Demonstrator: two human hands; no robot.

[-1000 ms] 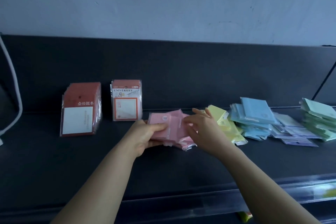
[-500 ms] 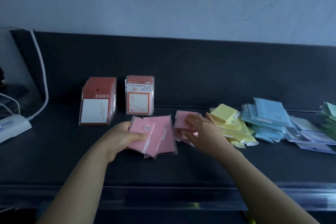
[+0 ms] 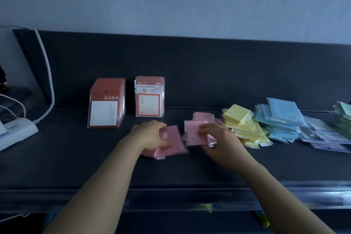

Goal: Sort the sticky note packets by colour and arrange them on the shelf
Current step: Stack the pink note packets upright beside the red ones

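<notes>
The left hand (image 3: 150, 135) is gripping a pink stack (image 3: 173, 143) now drawn leftward, while the right hand (image 3: 214, 136) is grasping the remaining pinks (image 3: 193, 132) to gather them.

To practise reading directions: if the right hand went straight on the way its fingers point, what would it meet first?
The right hand holds the loose pink packets at its fingertips; past them, passing behind the pink stack in the left hand, probably the upright UNIVERSITY packets; depth is unclear.
</notes>
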